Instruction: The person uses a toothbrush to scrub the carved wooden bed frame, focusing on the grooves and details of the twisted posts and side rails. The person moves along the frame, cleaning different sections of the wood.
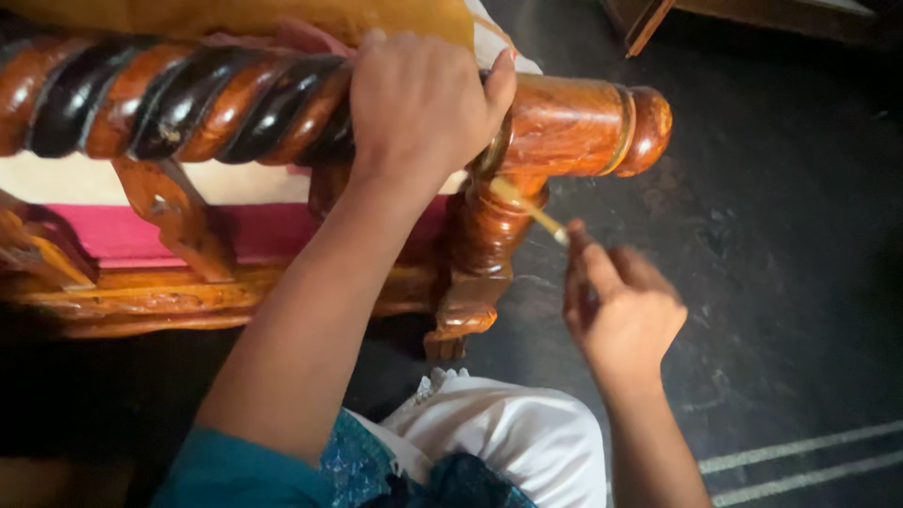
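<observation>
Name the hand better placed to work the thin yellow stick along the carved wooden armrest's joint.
Right hand: it pinches the thin yellow stick, tip at the glossy carved wooden armrest. Left hand grips the rail.

A dark, scuffed floor (781, 245) fills the right half of the frame and runs under the furniture. On it stands a polished wooden seat frame (188, 292) across the left and centre, its carved front leg (475, 273) meeting the floor near the middle. Two pale stripes (800, 456) cross the floor at the lower right.
</observation>
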